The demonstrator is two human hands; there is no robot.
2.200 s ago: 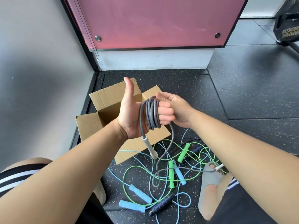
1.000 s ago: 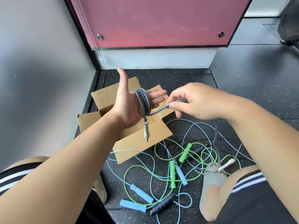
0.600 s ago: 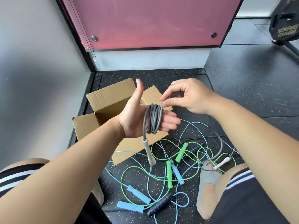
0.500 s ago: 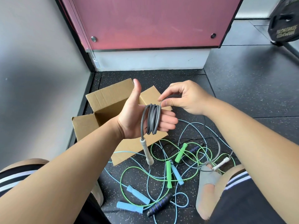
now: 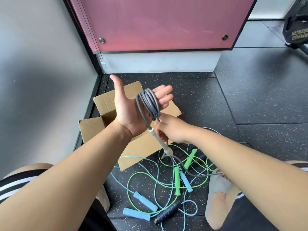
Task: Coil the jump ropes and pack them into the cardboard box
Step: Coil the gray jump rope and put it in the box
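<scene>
Grey rope point(image 5: 148, 104) wraps left hand point(image 5: 130, 114) fingers point(image 5: 164, 97) — right hand point(image 5: 175, 130) pinches below.

Coiled grey rope point(image 5: 149, 104) over open box point(image 5: 104, 104)

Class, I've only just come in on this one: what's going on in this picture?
A person seated on the floor is coiling a grey jump rope. Several loops sit round the straight fingers of the left hand, and one pale handle hangs below it. The right hand grips the loose length just under the coil. The cardboard box stands open behind the hands. A green rope and a blue rope lie tangled on the floor, not yet coiled.
</scene>
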